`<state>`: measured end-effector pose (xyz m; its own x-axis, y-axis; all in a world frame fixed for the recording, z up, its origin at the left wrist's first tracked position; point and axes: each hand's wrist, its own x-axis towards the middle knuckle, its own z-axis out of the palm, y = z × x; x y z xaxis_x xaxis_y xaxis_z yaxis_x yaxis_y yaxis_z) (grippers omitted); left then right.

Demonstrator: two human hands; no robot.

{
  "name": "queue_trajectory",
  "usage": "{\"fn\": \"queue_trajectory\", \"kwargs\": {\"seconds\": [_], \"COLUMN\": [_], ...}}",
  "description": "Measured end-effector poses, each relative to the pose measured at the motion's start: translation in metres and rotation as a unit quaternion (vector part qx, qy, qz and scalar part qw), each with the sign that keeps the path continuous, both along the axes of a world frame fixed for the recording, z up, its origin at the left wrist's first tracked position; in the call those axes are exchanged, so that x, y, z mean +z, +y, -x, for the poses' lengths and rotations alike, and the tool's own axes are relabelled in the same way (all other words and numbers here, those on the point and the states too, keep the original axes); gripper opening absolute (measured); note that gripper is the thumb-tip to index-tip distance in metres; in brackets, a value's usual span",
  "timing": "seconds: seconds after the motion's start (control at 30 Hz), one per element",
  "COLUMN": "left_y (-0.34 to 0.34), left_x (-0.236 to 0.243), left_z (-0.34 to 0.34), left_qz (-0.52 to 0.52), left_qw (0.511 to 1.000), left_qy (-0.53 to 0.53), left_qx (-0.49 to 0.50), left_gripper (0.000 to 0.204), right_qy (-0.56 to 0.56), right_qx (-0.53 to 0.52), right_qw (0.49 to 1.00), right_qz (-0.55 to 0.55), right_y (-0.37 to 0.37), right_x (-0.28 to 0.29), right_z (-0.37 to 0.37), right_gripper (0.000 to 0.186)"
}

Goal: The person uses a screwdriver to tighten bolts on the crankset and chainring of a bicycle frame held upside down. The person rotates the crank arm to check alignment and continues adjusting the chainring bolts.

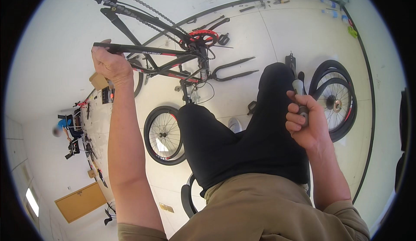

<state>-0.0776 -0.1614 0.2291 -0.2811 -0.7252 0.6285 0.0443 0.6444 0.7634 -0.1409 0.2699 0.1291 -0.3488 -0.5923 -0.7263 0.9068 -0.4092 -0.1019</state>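
Observation:
My left hand (112, 65) is raised at the left, its fingers wrapped around the end of a tube of a black bicycle frame (162, 51). The frame carries a red chainring (204, 37) and a chain (149, 5) running to its far upper end. Over my right knee, my right hand (305, 119) is closed around a grey cylindrical tool handle (298, 86). The tool's exact kind does not show; its far end lies close to a black part (290, 62). My fingers cover much of the handle.
A black fork (234, 69) lies on the floor past the frame. One wheel (164, 135) is by my left leg, and wheel and tyre (336, 100) lie right. Farther off are a pedal (224, 38), a hammer (252, 8), a cardboard box (99, 81) and a seated person (66, 126).

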Motion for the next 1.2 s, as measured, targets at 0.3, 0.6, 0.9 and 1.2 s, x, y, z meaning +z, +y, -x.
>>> {"fn": "queue_trajectory", "kwargs": {"seconds": [0.3,0.6,0.9,1.2], "left_y": [0.001,-0.002,0.017,0.027], "left_x": [-0.003,-0.012,-0.010,-0.003], "left_z": [-0.001,0.003,0.010,0.009], "left_qz": [-0.003,0.063,0.046,0.064], "left_qw": [1.000,0.994,0.997,0.997], "left_qy": [0.006,0.076,0.058,0.031], "left_qx": [-0.004,-0.054,-0.032,0.007], "left_gripper": [0.040,0.025,0.038,0.036], "right_qy": [0.141,0.372,0.356,0.377], "right_qx": [0.048,0.231,0.445,0.425], "right_qw": [0.988,0.890,0.806,0.805], "right_qz": [-0.051,-0.125,-0.159,-0.171], "right_y": [-0.007,-0.041,-0.193,-0.296], "right_x": [0.009,-0.008,-0.105,-0.147], "right_z": [-0.011,-0.041,-0.065,-0.091], "right_gripper": [0.036,0.036,0.025,0.019]}}
